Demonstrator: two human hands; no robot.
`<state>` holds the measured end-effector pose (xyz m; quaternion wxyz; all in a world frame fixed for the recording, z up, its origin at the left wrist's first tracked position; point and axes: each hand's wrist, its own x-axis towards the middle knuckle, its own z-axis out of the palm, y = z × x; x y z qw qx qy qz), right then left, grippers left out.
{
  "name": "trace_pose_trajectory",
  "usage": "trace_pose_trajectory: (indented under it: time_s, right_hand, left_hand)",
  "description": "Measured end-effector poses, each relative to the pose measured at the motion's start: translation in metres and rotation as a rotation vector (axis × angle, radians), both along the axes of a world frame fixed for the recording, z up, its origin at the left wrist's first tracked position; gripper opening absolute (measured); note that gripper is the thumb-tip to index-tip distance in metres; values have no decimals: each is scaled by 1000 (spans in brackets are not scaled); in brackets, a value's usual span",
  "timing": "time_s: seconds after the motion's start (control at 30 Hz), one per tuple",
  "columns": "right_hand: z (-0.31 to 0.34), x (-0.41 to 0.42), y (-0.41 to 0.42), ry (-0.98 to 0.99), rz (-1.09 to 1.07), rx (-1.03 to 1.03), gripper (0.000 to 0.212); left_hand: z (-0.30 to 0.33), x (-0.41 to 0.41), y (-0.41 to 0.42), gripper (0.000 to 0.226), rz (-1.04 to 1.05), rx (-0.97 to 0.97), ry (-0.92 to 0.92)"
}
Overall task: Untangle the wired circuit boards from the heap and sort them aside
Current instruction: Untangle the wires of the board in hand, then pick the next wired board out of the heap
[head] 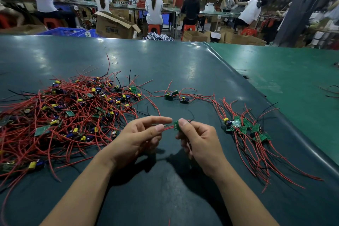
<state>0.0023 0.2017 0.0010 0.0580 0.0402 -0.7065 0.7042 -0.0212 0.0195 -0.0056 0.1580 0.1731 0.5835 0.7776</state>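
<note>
Both hands pinch one board (176,125), right hand (199,140) on it, left hand (141,135) on its red wires; sorted pile (245,127) lies rightward, nearer the right hand.

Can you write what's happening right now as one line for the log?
left hand: pinches red wires | right hand: grips circuit board | tangled heap: left | sorted bundle: right | step: straightening

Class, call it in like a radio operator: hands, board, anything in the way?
Left hand pinches red wires; right hand grips one green board. Heap left, sorted pile right. Path clear.
</note>
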Motion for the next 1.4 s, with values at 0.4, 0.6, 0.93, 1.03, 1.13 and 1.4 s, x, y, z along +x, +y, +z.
trace_pose_trajectory:
  time_s: [0.4, 0.6, 0.93, 1.03, 1.13, 1.4]
  right_hand:
    - [5, -9, 25, 332, -629, -65, 31]
    - [7, -19, 40, -229, -483, -841, 30]
    - [-2, -22, 31, -229, -524, -729, 16]
    - [-1, -22, 29, -213, -500, -686, 9]
    - [0, -20, 28, -232, -403, -589, 11]
    - [-9, -10, 9, -65, -194, 69, 39]
  left_hand:
    - [6, -13, -18, 26, 492, 307, -87]
    - [2, -11, -11, 24, 644, 83, 71]
    - [-10, -3, -10, 22, 1025, -1315, 561]
    - [-12, -6, -17, 34, 922, -1542, 336]
    - [-12, -7, -18, 35, 903, -1582, 384]
    - [-6, -2, -13, 16, 1043, -1244, 526]
